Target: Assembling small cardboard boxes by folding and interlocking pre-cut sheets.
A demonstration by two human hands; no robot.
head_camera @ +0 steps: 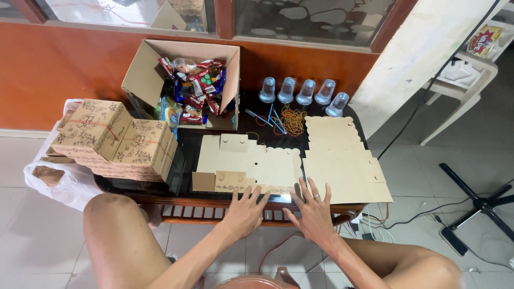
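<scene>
My left hand (245, 207) lies flat with fingers spread on the near edge of a small dark glass-topped table (184, 176), its fingertips touching a flat unfolded brown cardboard box blank (251, 160). My right hand (313, 208) rests beside it, fingers apart, touching the near edge of a second stack of flat blanks (342, 158). Neither hand holds anything.
Folded printed brown boxes (115, 140) are stacked at the table's left, over a white plastic bag (59, 184). An open carton of snack packets (187, 85) stands at the back. Several upturned clear cups (305, 92), rubber bands (292, 120) and blue straws lie behind the blanks. My knees frame the foreground.
</scene>
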